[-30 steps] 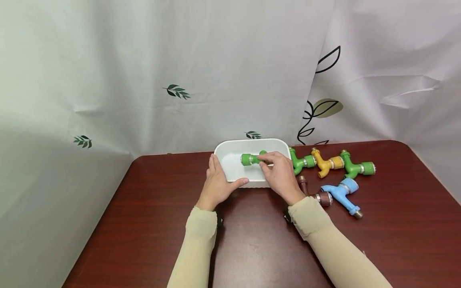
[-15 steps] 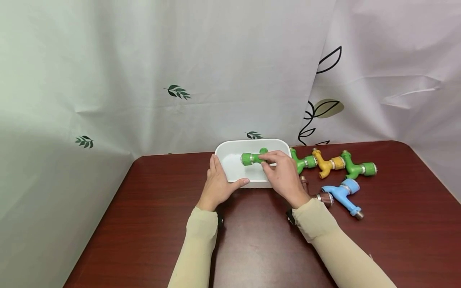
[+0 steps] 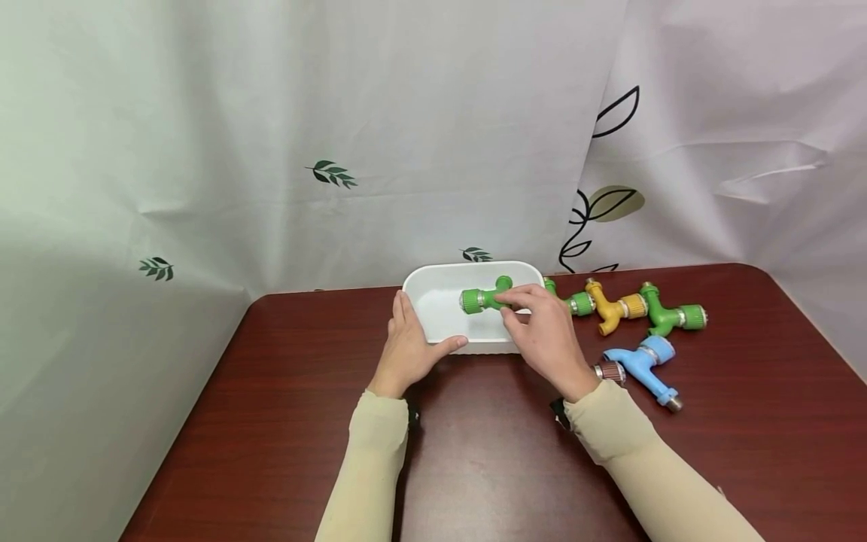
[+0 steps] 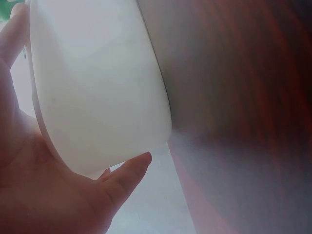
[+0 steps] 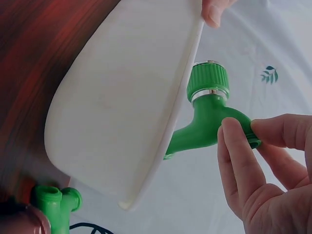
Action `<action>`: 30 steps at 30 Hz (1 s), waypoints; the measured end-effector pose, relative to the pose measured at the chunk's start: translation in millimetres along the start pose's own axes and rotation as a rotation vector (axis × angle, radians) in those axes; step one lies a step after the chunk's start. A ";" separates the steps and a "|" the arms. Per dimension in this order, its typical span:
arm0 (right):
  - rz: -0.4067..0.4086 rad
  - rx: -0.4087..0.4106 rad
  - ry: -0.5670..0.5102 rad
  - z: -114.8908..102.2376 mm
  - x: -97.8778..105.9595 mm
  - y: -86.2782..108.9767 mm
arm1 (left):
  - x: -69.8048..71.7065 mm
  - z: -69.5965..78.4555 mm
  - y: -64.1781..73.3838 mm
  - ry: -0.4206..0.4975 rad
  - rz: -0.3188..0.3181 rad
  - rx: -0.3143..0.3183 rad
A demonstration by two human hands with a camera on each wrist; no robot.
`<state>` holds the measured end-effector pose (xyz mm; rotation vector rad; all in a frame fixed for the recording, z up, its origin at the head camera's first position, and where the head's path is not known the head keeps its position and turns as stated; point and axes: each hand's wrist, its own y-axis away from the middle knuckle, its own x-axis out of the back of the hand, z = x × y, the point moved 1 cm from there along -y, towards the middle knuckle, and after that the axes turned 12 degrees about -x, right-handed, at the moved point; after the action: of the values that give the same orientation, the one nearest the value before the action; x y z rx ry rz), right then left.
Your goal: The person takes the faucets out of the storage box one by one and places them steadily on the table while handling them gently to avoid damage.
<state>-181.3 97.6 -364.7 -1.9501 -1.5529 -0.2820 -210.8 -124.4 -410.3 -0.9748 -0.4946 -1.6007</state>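
A green plastic tap (image 3: 484, 299) with a ribbed knob is pinched in my right hand (image 3: 547, 335), over the white plastic container (image 3: 433, 320). In the right wrist view the tap's knob (image 5: 208, 80) rises past the container rim, and my thumb and fingertips hold one end of its body. Part of the tap sits behind the container wall in that view. My left hand (image 3: 405, 348) grips the container's near left corner, thumb over the front rim and fingers along the left side. The left wrist view has the container's outer wall (image 4: 102, 92) within that grip.
Right of the container lie a green tap (image 3: 581, 304), a yellow tap (image 3: 612, 310) and another green tap (image 3: 667, 319). Nearer are a blue tap (image 3: 642, 365) and a brown tap (image 3: 612, 372), partly hidden by my right hand. A patterned white sheet (image 3: 420, 150) hangs behind the table (image 3: 305, 421).
My right hand has shifted a little rightward with the green tap, whose far end now shows more. The left hand and the container have stayed in place.
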 end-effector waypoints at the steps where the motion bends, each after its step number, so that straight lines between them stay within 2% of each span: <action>1: 0.002 0.002 0.008 0.2 1.3 0.5 | 0.1 -0.2 -0.1 0.000 -0.001 0.001; 15: 0.054 0.072 0.069 8.3 18.9 7.0 | -0.1 -0.8 -0.4 -0.003 -0.004 0.008; 23: 0.024 0.038 0.116 12.5 27.4 11.8 | -0.1 -1.1 -0.8 0.001 -0.001 0.005; 30: 0.046 0.074 0.119 17.3 34.4 16.7 | -0.1 -0.8 -0.8 -0.005 -0.005 0.010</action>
<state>-159.4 133.5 -365.7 -1.8742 -1.4208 -0.3114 -211.8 -124.7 -410.7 -0.9709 -0.5086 -1.5993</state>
